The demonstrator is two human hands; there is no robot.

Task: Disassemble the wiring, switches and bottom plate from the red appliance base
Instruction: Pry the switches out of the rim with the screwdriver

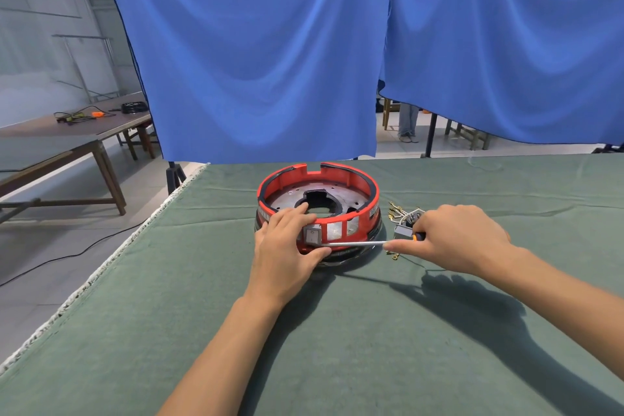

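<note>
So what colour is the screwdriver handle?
Orange and black, on the screwdriver in the right hand; head view.

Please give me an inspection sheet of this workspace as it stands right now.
Surface: green cloth covers the table.
Job's things: red appliance base, metal bottom plate inside; one switch in its front wall, two openings beside it empty.
Clutter: removed switches and wires right of the base.
Grippers: left hand steadies the base; right hand holds a screwdriver, tip at the switch.
Cables: one on the floor, left.
Surroundings: blue curtain, side table.
</note>
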